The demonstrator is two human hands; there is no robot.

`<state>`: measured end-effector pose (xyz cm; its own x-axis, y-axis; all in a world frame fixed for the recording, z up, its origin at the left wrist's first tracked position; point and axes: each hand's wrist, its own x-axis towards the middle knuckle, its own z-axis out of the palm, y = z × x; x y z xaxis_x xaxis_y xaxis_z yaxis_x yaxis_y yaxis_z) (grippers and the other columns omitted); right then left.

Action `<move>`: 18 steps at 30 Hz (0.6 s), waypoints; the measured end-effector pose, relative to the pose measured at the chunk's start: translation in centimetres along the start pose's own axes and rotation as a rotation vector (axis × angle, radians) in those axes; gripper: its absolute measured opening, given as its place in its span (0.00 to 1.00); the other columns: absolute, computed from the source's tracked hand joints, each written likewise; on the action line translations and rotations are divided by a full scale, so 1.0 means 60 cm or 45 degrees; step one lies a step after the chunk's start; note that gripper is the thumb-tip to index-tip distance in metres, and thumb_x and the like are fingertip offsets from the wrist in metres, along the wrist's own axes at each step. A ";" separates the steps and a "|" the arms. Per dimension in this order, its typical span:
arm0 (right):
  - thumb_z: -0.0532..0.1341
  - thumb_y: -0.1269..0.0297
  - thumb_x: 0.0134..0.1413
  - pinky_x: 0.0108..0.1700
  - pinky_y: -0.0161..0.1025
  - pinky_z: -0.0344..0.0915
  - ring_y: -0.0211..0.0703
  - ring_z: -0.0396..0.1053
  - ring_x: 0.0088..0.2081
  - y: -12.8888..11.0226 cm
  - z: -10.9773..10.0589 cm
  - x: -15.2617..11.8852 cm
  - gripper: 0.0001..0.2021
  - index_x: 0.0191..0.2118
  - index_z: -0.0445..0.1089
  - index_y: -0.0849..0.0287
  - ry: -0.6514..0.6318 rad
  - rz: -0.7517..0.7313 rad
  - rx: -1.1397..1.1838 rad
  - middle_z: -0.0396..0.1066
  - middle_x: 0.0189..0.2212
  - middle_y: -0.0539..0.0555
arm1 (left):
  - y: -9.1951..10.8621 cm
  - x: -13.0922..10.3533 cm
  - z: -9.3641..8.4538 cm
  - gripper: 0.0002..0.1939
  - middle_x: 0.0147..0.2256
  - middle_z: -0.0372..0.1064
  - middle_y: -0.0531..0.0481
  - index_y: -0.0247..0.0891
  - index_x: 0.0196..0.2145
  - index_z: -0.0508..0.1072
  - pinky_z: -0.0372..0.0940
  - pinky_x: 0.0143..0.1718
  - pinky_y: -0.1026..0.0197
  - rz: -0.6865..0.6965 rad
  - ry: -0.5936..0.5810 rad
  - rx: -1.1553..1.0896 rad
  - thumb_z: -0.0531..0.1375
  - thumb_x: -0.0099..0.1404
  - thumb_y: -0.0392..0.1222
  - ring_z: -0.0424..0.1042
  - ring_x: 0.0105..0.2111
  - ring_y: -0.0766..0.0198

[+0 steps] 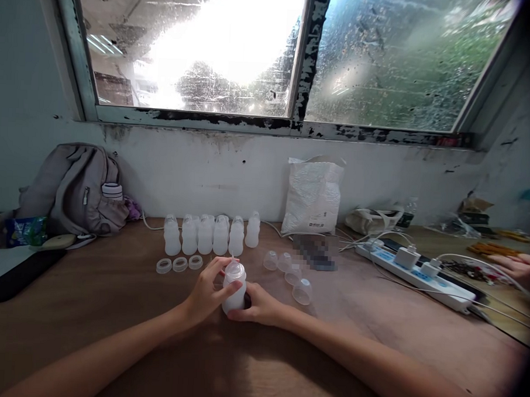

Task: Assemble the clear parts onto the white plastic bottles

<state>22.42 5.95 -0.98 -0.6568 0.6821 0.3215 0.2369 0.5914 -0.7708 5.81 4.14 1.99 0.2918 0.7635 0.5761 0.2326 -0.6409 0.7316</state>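
while steadying the near bottle [233, 300] upright at centre, pinched its upper part between left hand's [206, 294] thumb and fingers, right hand [264, 305] curled round its lower side. saw topped bottles [205, 240] at eleven o'clock, three loose rings [180, 269] at ten, four unfitted domes [302, 292] at two. couldn't read the white packet's [313, 195] print at one.

Glare blows out the grimy, metal-framed window [236, 45]; brown tabletop [122, 333] dim, softly shadowed; right edge dark, blurred
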 end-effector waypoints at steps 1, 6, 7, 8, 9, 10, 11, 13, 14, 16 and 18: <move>0.63 0.61 0.40 0.41 0.42 0.62 0.48 0.65 0.39 0.000 0.000 0.000 0.24 0.47 0.64 0.60 -0.001 -0.008 -0.026 0.68 0.39 0.54 | 0.001 0.001 -0.001 0.15 0.44 0.64 0.47 0.41 0.44 0.65 0.60 0.41 0.60 -0.007 -0.024 -0.017 0.56 0.58 0.42 0.64 0.43 0.57; 0.62 0.64 0.40 0.39 0.39 0.62 0.45 0.64 0.37 -0.002 0.004 0.000 0.17 0.41 0.66 0.60 0.026 -0.034 -0.125 0.68 0.36 0.52 | 0.004 0.003 -0.003 0.17 0.39 0.65 0.47 0.40 0.44 0.67 0.61 0.39 0.61 -0.003 -0.060 0.035 0.59 0.55 0.41 0.65 0.38 0.60; 0.62 0.65 0.40 0.38 0.37 0.62 0.44 0.64 0.36 -0.002 0.004 0.000 0.15 0.38 0.67 0.61 0.025 -0.031 -0.133 0.67 0.34 0.51 | 0.006 0.004 -0.003 0.17 0.38 0.64 0.48 0.40 0.44 0.67 0.61 0.38 0.61 -0.009 -0.057 0.069 0.59 0.55 0.41 0.64 0.37 0.61; 0.62 0.65 0.39 0.36 0.36 0.62 0.42 0.64 0.34 -0.002 0.005 0.001 0.13 0.36 0.67 0.61 0.023 -0.024 -0.142 0.67 0.32 0.51 | 0.008 0.004 -0.004 0.17 0.36 0.64 0.49 0.40 0.44 0.68 0.62 0.37 0.62 -0.018 -0.053 0.101 0.59 0.54 0.41 0.64 0.35 0.62; 0.62 0.66 0.39 0.34 0.35 0.61 0.41 0.63 0.32 -0.002 0.005 0.002 0.12 0.33 0.66 0.62 0.018 -0.017 -0.152 0.66 0.30 0.50 | 0.011 0.005 -0.005 0.17 0.35 0.63 0.49 0.40 0.44 0.68 0.62 0.37 0.62 -0.026 -0.054 0.125 0.59 0.54 0.41 0.63 0.34 0.63; 0.62 0.66 0.38 0.32 0.33 0.61 0.39 0.62 0.31 -0.002 0.005 0.002 0.10 0.31 0.66 0.63 0.012 -0.011 -0.163 0.65 0.28 0.49 | 0.014 0.006 -0.006 0.18 0.35 0.62 0.50 0.40 0.44 0.68 0.62 0.36 0.62 -0.030 -0.055 0.143 0.59 0.54 0.40 0.63 0.33 0.64; 0.62 0.67 0.37 0.31 0.32 0.60 0.38 0.61 0.30 -0.001 0.004 0.003 0.10 0.30 0.65 0.63 0.005 -0.009 -0.171 0.64 0.27 0.48 | 0.017 0.006 -0.007 0.18 0.34 0.61 0.50 0.40 0.44 0.68 0.62 0.36 0.63 -0.034 -0.060 0.155 0.59 0.54 0.40 0.63 0.33 0.64; 0.62 0.68 0.36 0.30 0.31 0.59 0.36 0.60 0.29 0.001 0.003 0.004 0.10 0.29 0.64 0.63 -0.014 -0.013 -0.176 0.62 0.25 0.47 | 0.023 0.007 -0.007 0.17 0.34 0.60 0.50 0.40 0.43 0.69 0.62 0.35 0.64 -0.041 -0.081 0.170 0.59 0.53 0.40 0.63 0.33 0.65; 0.62 0.68 0.36 0.30 0.31 0.59 0.36 0.60 0.29 0.002 0.003 0.003 0.09 0.29 0.64 0.63 -0.028 -0.016 -0.173 0.61 0.25 0.47 | 0.025 0.006 -0.007 0.18 0.34 0.60 0.50 0.40 0.43 0.69 0.62 0.34 0.64 -0.043 -0.089 0.174 0.59 0.53 0.40 0.63 0.33 0.65; 0.62 0.69 0.36 0.31 0.31 0.59 0.36 0.60 0.29 0.004 0.004 0.002 0.09 0.29 0.64 0.63 -0.056 -0.012 -0.156 0.61 0.25 0.47 | 0.023 0.004 -0.005 0.18 0.33 0.60 0.50 0.40 0.44 0.69 0.62 0.34 0.64 -0.044 -0.091 0.160 0.59 0.54 0.40 0.63 0.32 0.65; 0.62 0.69 0.37 0.32 0.32 0.60 0.38 0.61 0.31 0.006 0.006 0.001 0.11 0.32 0.65 0.63 -0.078 0.005 -0.133 0.63 0.28 0.48 | 0.014 0.001 -0.001 0.18 0.35 0.62 0.50 0.40 0.45 0.68 0.62 0.35 0.63 -0.028 -0.076 0.105 0.59 0.54 0.40 0.64 0.34 0.64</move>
<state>22.22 6.03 -1.44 -0.6978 0.6585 0.2819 0.3108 0.6329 -0.7091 5.95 3.62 2.66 0.3397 0.7730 0.5359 0.3141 -0.6303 0.7100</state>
